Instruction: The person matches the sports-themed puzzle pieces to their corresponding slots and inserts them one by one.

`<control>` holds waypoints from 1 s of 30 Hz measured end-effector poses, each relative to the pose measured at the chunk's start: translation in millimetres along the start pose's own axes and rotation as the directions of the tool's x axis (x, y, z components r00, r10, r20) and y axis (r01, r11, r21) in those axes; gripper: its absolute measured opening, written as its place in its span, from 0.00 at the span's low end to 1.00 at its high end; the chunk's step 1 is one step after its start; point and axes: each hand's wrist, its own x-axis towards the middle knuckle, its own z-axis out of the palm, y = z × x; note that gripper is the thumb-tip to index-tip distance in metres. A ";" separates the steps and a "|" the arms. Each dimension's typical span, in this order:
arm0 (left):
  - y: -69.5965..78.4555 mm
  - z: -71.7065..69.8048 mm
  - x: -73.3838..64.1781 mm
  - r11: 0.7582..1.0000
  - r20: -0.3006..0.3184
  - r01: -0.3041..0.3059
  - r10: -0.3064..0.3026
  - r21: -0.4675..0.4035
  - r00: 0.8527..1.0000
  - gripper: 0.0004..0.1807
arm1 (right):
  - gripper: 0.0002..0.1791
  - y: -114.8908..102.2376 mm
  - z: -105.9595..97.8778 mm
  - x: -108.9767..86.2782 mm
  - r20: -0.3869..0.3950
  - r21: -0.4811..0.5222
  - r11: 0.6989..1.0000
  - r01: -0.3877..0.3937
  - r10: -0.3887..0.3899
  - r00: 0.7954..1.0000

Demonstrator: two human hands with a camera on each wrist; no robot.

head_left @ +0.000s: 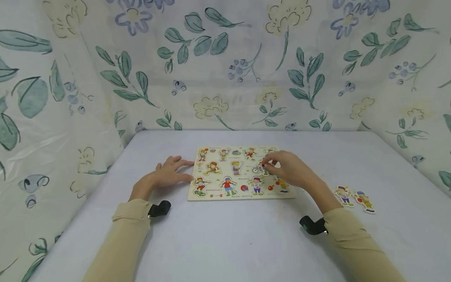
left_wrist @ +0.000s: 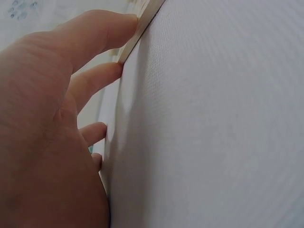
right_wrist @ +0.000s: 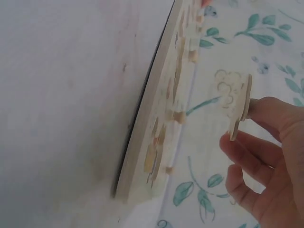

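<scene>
A wooden peg puzzle board (head_left: 216,197) with printed figures of children at sports lies on the table. At its left edge my left hand (head_left: 167,174) rests, thumb and index finger touching the side. The left wrist view shows this hand (left_wrist: 52,99) with fingers spread against the board's edge (left_wrist: 142,23). My right hand (head_left: 289,166) pinches a thin wooden puzzle piece (right_wrist: 243,102) above the board's right part. In the right wrist view that piece is raised clear of the board and seen nearly edge-on, its picture hidden.
To the right of the board, beside my right forearm, lie two loose figure pieces: one in purple and white (head_left: 344,197) and one in yellow (head_left: 365,201). Small knobs (right_wrist: 179,117) stick up from the pieces in the board. A floral curtain (head_left: 239,90) hangs behind the white table (head_left: 218,239).
</scene>
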 end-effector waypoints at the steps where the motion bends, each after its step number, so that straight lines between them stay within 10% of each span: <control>1: -0.7 0.1 -0.3 1.000 0.002 0.000 0.000 -0.001 1.000 0.40 | 0.09 -2.6 1.0 2.7 0.004 0.002 1.000 0.000 0.000 1.000; 30: -0.6 1.1 -1.1 1.000 -0.006 0.006 -0.006 -0.019 1.000 0.40 | 0.10 -47.7 27.7 43.8 0.023 0.006 0.999 0.033 -0.034 0.999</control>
